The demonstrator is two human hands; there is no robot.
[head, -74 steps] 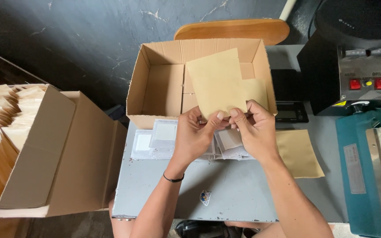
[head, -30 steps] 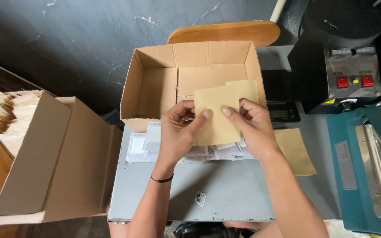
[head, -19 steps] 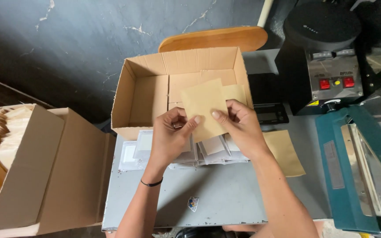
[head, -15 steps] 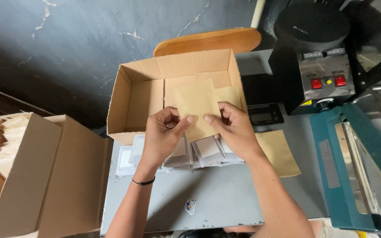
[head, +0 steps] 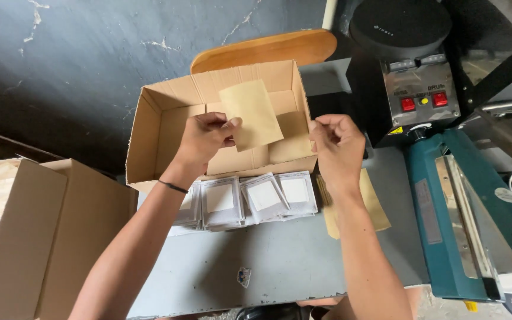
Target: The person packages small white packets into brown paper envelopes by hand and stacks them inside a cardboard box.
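Dark stone-like wall backs a grey metal table [head: 291,261], where the packing looks early on: the open box [head: 149,127] at the table's far edge holds only a few tan envelopes flat on its floor, at least two by what shows, with most of its floor bare. A second, larger box [head: 48,237] stands to the left, with a crowd of tan packets at its far edge, too many and too cut off to count. One teal sealer [head: 445,219] lies to the right, and one black machine [head: 410,65] with two red buttons stands behind it. On the table just before the open box, four stacks of white sachets [head: 250,198] wait in a row. One more tan envelope [head: 370,204] lies beside them, under the right forearm. The left hand [head: 205,136] pinches one tan envelope [head: 251,114] above the open box; the right hand [head: 339,145] hovers near the box's right wall, fingers loosely curled, holding nothing that I can see.
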